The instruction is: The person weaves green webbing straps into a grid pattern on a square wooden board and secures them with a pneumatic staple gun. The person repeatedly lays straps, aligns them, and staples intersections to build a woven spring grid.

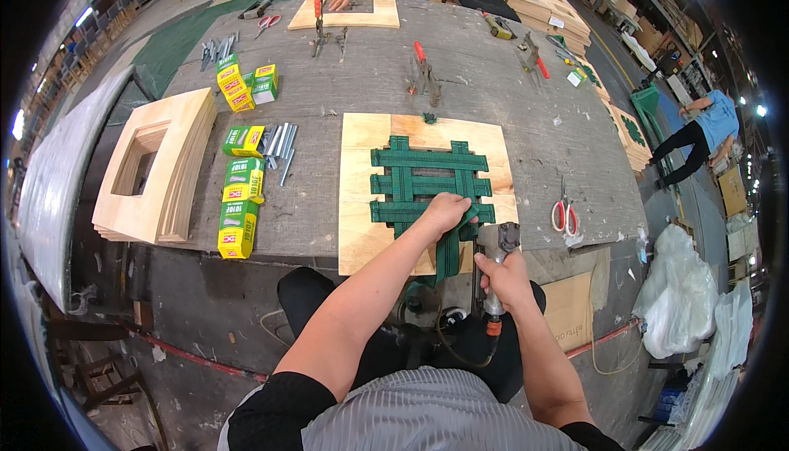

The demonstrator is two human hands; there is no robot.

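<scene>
Gripping a green strap (448,255), our left hand (448,211) sits over the wooden panel (362,204); our right hand (508,278) clasps the air tool (493,241). Strap-fastening, we judge; next calls for tension.

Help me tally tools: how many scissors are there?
2 visible: near scissors, right of the wooden panel; far scissors, toward the left across the table. Others may be hidden.
</scene>
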